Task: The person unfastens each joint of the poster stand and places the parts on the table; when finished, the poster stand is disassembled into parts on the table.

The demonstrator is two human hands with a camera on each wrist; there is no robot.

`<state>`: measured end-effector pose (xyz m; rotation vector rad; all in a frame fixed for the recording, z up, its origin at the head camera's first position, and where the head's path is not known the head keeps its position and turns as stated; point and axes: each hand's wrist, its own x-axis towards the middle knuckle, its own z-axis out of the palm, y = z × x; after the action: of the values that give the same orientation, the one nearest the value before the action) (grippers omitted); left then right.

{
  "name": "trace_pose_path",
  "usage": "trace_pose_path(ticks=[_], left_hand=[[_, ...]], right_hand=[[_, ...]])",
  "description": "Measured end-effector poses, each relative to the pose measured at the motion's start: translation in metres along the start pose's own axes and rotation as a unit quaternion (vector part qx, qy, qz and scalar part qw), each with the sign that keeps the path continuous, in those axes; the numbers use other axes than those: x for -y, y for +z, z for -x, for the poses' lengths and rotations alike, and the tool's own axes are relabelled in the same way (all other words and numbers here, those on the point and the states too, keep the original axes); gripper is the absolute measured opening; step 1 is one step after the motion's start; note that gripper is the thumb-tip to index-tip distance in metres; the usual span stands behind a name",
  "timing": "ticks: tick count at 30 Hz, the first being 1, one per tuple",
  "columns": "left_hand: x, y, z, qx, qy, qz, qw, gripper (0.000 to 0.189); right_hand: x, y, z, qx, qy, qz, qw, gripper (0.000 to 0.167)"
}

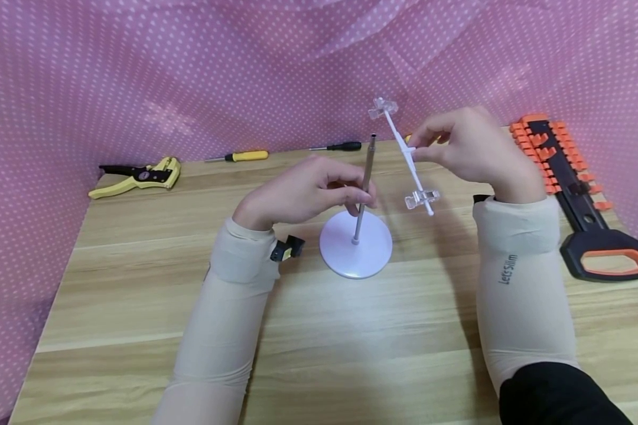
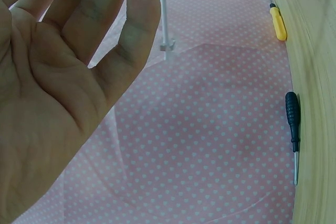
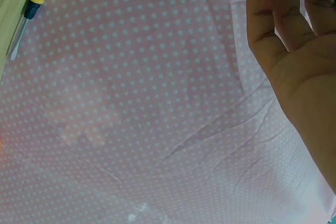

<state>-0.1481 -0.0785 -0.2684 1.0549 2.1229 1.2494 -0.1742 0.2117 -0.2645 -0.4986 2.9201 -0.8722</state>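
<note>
A round white base (image 1: 345, 260) stands on the table, with a thin metal pole (image 1: 368, 168) rising from it, leaning slightly right. My left hand (image 1: 308, 189) pinches this pole about midway up, between thumb and fingers. To the right of the pole's tip, my right hand (image 1: 468, 144) holds a white crossbar (image 1: 399, 137) by its middle between thumb and fingertips. A clear plastic clip (image 1: 383, 108) sits near the bar's upper end, and another clear clip (image 1: 422, 199) near its lower end. Bar and pole are apart. Part of the crossbar (image 2: 164, 19) also shows in the left wrist view.
Along the back edge lie yellow-and-black wire strippers (image 1: 143, 176), a yellow-handled screwdriver (image 1: 247, 156) and a black-handled screwdriver (image 1: 344, 146). At the right is a black rack with orange clips (image 1: 563, 159) and a handle. A pink dotted cloth (image 1: 218, 71) hangs behind the wooden table (image 1: 138, 283).
</note>
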Motion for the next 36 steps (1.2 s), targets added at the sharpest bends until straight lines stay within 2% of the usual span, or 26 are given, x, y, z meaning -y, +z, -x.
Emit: trace_pose_path(ticks=[10,21,31,36], left_hand=[[0.000,-0.001,0.001,0.000,0.002,-0.002,1.0000,0.015],[0.000,-0.001,0.001,-0.002,-0.003,-0.012,0.9999,0.014],[0.001,0.000,0.001,-0.001,-0.007,-0.010,0.9999,0.013],[0.000,0.000,0.002,-0.001,-0.007,-0.010,0.9999,0.014]], right_hand=[[-0.004,0.004,-0.006,0.030,0.023,0.005,0.9993,0.014],[-0.016,0.013,-0.013,0.053,-0.003,0.051,0.9973,0.009],[-0.030,0.023,-0.021,0.110,0.032,0.043,0.9925,0.009],[-0.033,0.025,-0.023,0.122,0.038,0.045,0.9908,0.010]])
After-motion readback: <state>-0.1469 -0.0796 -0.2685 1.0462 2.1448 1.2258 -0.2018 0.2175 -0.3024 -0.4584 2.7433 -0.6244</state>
